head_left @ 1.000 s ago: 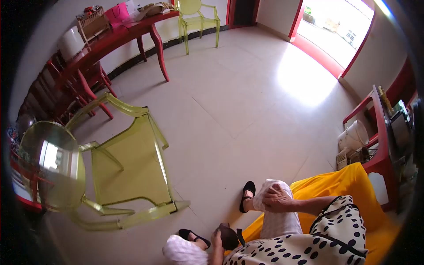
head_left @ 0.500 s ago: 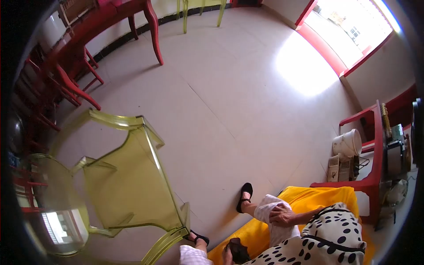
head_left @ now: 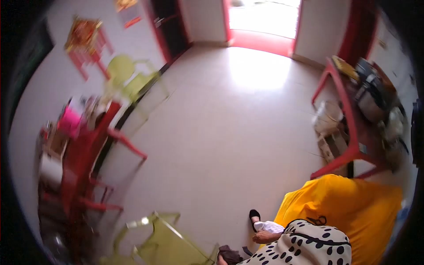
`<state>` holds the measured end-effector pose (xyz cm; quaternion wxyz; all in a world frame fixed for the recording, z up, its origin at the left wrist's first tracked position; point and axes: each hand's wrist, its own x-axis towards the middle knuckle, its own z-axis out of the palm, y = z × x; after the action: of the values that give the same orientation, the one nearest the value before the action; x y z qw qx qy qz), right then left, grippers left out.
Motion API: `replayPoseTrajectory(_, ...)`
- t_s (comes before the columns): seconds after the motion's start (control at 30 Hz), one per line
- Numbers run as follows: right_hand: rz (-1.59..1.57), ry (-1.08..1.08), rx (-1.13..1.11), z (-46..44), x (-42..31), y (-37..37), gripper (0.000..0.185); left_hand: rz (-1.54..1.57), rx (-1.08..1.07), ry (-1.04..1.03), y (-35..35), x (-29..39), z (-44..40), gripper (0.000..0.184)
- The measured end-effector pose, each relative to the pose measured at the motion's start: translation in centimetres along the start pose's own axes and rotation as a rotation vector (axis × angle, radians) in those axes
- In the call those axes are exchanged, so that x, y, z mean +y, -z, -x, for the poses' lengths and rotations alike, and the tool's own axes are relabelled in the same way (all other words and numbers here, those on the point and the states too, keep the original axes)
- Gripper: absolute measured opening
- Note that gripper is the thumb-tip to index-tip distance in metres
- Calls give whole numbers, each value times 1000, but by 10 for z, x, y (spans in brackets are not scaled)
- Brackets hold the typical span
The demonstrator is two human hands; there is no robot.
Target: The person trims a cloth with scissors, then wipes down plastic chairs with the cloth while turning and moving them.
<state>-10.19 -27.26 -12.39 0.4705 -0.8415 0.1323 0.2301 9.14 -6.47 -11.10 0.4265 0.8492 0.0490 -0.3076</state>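
At the bottom edge, my left hand [head_left: 222, 260] is partly cut off by the frame. Its fingers are closed on a crumpled dark brown cloth [head_left: 231, 254]. My right hand [head_left: 265, 237] lies over my knee, on the white trouser leg [head_left: 270, 227]; its fingers look small and slightly blurred, but nothing shows in them. A black shoe [head_left: 254, 215] is on the foot below that knee. Across my lap spreads a white garment with black polka dots [head_left: 304, 240]. I sit on a seat with a yellow cover [head_left: 349, 198].
A see-through green chair [head_left: 172, 240] stands on the floor at lower left. A red table [head_left: 81, 163] with clutter lines the left wall, another green chair [head_left: 132, 84] beyond it. To the right, a red table [head_left: 351, 128] bears pots; a white bucket [head_left: 327, 115] stands beneath. The doorway [head_left: 264, 20] is bright.
My view has tilted up and swung, bringing the doorway and left wall into sight. The near green chair now sits lower in the frame. My left hand still holds the dark cloth; my right stays on the knee.
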Motion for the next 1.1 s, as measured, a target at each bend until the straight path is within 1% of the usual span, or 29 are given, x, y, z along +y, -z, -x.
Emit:
replayPoseTrajectory(0.07, -177, -50, 86, 2, -8, 35, 21, -51, -3, -56, 1, 41, -5, 42)
replayPoseTrajectory(0.13, -367, -149, 191, 8, 1, 72, 23, -89, 17, -85, 12, 70, -13, 42)
replayPoseTrajectory(0.17, -471, -204, 252, 15, 12, 95, 24, -101, 34, -100, 13, 87, -17, 42)
replayPoseTrajectory(0.2, -437, -174, 314, 15, 49, 106, 26, -107, 46, -105, 12, 97, -19, 42)
replayPoseTrajectory(0.23, -620, -295, 338, 29, 66, 130, 25, -110, 50, -112, 7, 111, -22, 42)
replayPoseTrajectory(0.27, -612, -291, 403, 41, 96, 144, 25, -112, 53, -114, 0, 123, -22, 42)
replayPoseTrajectory(0.3, -573, -464, 481, 62, 90, 173, 26, -114, 49, -118, -10, 134, -22, 42)
replayPoseTrajectory(0.33, -460, -570, 544, 84, 73, 205, 25, -113, 50, -113, -23, 147, -21, 43)
replayPoseTrajectory(0.37, -448, -603, 617, 97, 75, 220, 23, -112, 44, -111, -32, 155, -21, 43)
replayPoseTrajectory(0.43, -430, -644, 637, 108, 75, 247, 23, -107, 41, -111, -46, 173, -26, 43)
replayPoseTrajectory(0.53, -464, -561, 630, 80, 84, 262, 21, -117, 47, -107, -51, 198, -50, 43)
replayPoseTrajectory(0.57, -443, -524, 587, 65, 82, 267, 20, -117, 53, -106, -51, 205, -59, 44)
replayPoseTrajectory(0.63, -406, -450, 505, 22, 51, 287, 20, -115, 65, -102, -46, 218, -81, 44)
replayPoseTrajectory(0.7, -459, -232, 346, -18, 16, 313, 18, -119, 72, -104, -39, 228, -108, 44)
replayPoseTrajectory(0.8, -193, -108, 136, -88, -3, 342, 17, -135, 85, -117, -18, 250, -155, 45)
replayPoseTrajectory(0.9, -75, 13, 208, -123, -10, 382, 24, -138, 107, -102, 3, 278, -199, 45)
replayPoseTrajectory(0.93, -105, 8, 248, -132, -6, 397, 24, -140, 116, -99, 9, 287, -213, 45)
replayPoseTrajectory(0.97, -189, -59, 293, -134, 1, 411, 22, -145, 124, -99, 15, 296, -229, 45)
replayPoseTrajectory(1.03, -406, -198, 466, -135, 20, 431, 20, -155, 141, -98, 23, 315, -257, 46)
replayPoseTrajectory(1.1, -651, -363, 629, -118, 48, 436, 20, -159, 152, -104, 29, 333, -282, 46)
